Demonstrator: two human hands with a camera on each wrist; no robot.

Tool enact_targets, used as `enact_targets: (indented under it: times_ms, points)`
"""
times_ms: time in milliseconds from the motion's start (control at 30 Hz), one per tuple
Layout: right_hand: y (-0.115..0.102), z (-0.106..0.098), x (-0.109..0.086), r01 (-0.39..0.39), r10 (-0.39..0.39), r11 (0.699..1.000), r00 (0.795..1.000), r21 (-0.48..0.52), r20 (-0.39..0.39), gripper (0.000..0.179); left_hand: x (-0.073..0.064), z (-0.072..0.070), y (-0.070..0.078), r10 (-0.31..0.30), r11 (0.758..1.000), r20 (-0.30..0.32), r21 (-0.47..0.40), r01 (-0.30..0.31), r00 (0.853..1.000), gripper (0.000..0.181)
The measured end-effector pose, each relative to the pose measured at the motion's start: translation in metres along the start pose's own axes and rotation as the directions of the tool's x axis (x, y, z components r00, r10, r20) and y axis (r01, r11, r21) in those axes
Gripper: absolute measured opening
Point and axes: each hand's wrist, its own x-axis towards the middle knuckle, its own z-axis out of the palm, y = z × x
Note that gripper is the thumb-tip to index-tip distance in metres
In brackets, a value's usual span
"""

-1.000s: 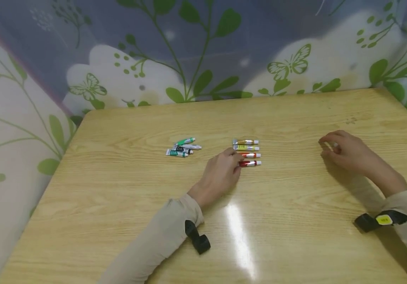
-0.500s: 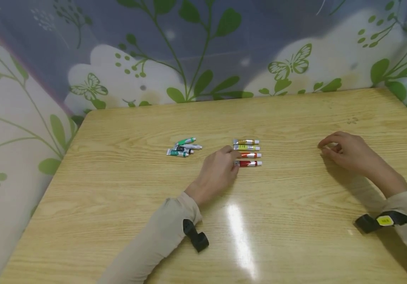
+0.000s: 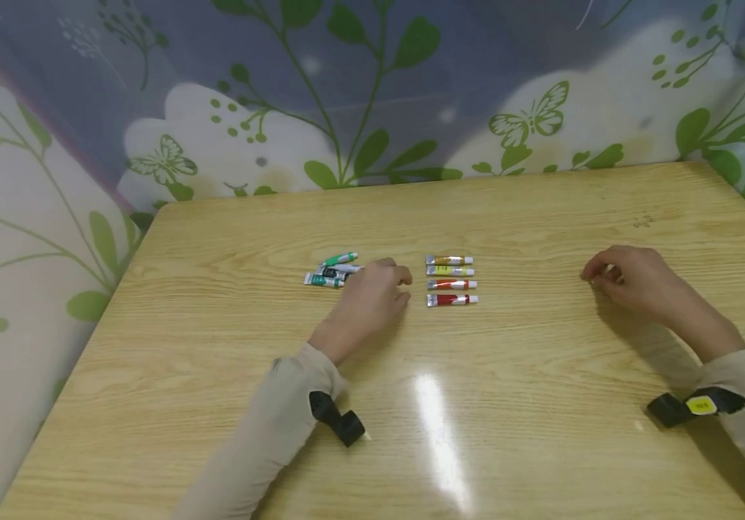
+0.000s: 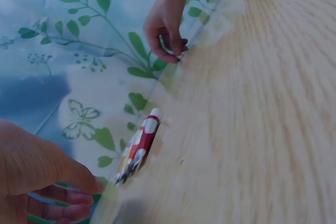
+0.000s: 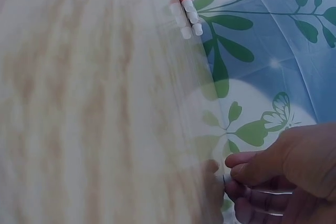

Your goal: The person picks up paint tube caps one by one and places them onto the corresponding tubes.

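I see the left hand (image 3: 367, 300) loosely spread just left of the dark red tube (image 3: 452, 300). Well right of it, the right hand (image 3: 635, 278) pinches a small pale object (image 5: 228, 178).

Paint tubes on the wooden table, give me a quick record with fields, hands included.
Surface: pale wood-grain table
Row, far to near: slim white-capped ochre tube, yellow tube, orange-red tube, dark red tube
Pile: bright green tube, white tube, black-labelled tube, dark green tube
Left hand: between row and pile, partly hiding some piled tubes in head view
Left grip: no tube visible
Right hand: off to the right, pinching a small whitish item, mostly hidden
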Motion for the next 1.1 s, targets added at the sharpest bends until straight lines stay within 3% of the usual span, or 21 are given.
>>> enact_targets:
  times_ms: [167, 367, 633, 767, 933, 1100]
  points:
    - [-0.001, 0.001, -0.001, 0.023, -0.024, 0.999, 1.000, -0.030, -0.019, 0.014, -0.010, -0.009, -0.018, -0.056, 0.998, -0.030, -0.019, 0.055, 0.998, 0.016]
    - [-0.002, 0.000, -0.003, 0.049, -0.053, 0.996, 0.998, -0.076, -0.045, 0.014, -0.028, -0.020, -0.051, -0.130, 0.990, -0.063, -0.065, 0.125, 0.990, 0.020]
    - [-0.003, 0.000, -0.002, 0.021, -0.021, 0.996, 1.000, -0.082, -0.005, 0.014, -0.051, -0.024, -0.088, -0.130, 0.990, -0.065, -0.063, 0.126, 0.989, 0.020]
    - [-0.003, 0.000, -0.001, 0.020, -0.020, 0.997, 1.000, -0.075, -0.001, 0.012, -0.055, -0.023, -0.096, -0.119, 0.993, -0.057, -0.032, 0.117, 0.991, 0.016]
    - [-0.003, -0.001, 0.000, 0.027, -0.027, 0.998, 1.000, -0.056, -0.002, 0.011, -0.056, -0.024, -0.098, -0.145, 0.989, -0.082, -0.050, 0.142, 0.986, 0.020]
    - [-0.003, -0.002, -0.001, 0.007, -0.006, 0.999, 1.000, -0.048, 0.023, 0.011, -0.053, -0.022, -0.099, -0.088, 0.996, -0.090, -0.008, 0.088, 0.992, 0.026]
